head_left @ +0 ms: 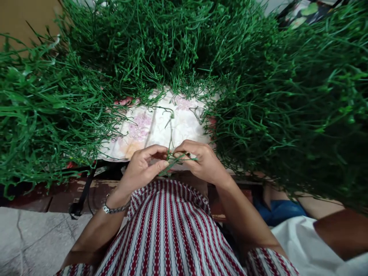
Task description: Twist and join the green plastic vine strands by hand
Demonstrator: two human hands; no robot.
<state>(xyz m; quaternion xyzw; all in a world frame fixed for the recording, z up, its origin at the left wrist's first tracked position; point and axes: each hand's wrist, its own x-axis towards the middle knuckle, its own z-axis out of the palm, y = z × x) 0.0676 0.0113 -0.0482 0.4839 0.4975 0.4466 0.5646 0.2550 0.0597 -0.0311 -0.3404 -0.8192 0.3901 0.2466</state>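
Both hands meet at the front edge of the flowered cloth point(163, 128), close to my body. My left hand point(146, 165) pinches a thin green plastic-looking stem point(171, 132) between thumb and fingertips. The stem stands up from the fingers and bends over at a small knob near its top. Opposite it, my right hand point(201, 159) is closed on thin green strands of the same piece, which cross between the two hands. The exact grip of the right fingertips is partly hidden by the hand itself.
Large heaps of green artificial grass-like stems surround the cloth: a left heap point(43, 111), a back heap point(172, 38) and a right heap point(287, 99). A worn wooden edge point(63, 191) runs along the front. Another person's white garment point(304, 245) is at lower right.
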